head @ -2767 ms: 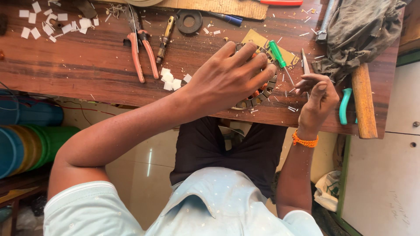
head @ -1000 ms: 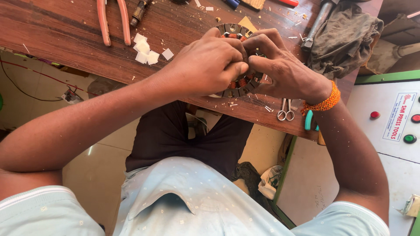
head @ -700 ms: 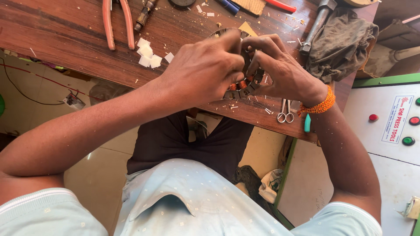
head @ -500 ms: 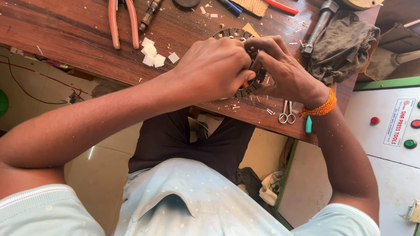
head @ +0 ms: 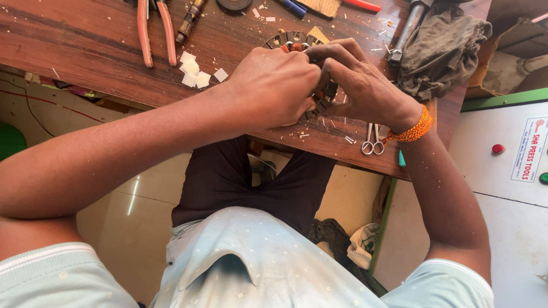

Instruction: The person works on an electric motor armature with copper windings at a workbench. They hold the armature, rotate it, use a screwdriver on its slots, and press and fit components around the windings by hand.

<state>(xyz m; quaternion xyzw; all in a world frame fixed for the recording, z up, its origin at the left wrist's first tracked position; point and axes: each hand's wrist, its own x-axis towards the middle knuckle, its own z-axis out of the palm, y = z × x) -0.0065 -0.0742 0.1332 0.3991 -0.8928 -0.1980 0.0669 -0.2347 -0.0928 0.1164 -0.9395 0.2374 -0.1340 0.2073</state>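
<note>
Both hands clamped on the metal ring (head: 297, 43) at the worktop (head: 85, 40) edge.
Left hand (head: 277, 85) and right hand (head: 357, 82) grip its rim; looks heavy, rigid, windings likely delicate.

Pliers (head: 154, 31), white paper squares (head: 195, 71), scissors (head: 372, 141), rag (head: 442, 48).

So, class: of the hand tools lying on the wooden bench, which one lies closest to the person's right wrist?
The small silver scissors, just beside the right wrist with its orange thread band. The red-handled pliers and the hammer lie farther away.
</note>
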